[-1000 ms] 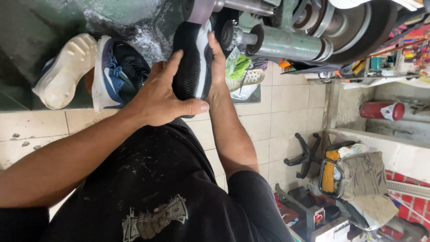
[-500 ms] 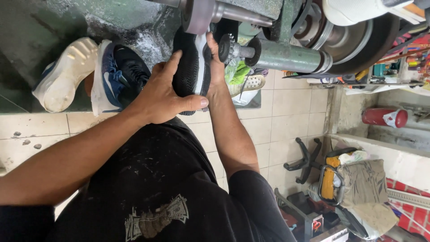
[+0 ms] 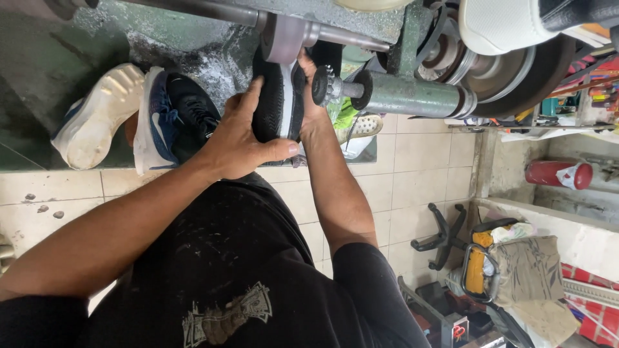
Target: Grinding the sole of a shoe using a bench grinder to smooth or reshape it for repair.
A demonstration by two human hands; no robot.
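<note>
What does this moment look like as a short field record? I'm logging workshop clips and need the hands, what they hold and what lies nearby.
left hand: grips the side of a black shoe
right hand: mostly hidden behind the shoe, on its far side
shoe position: pressed up against a wheel on the machine's shaft
beside the left hand: blue and white sneaker, pale shoe sole
floor: pale tiles
right edge: red cylinder

Person wears a black short-sleeve t-shirt (image 3: 219, 270), fabric dusted with pale specks and streaks. Faded grey-tan graphic print (image 3: 225, 319) low on the front. Sleeve hems sit near the elbows; forearms bare. Both hands bare: no gloves, rings, watch or wristband seen.
</note>
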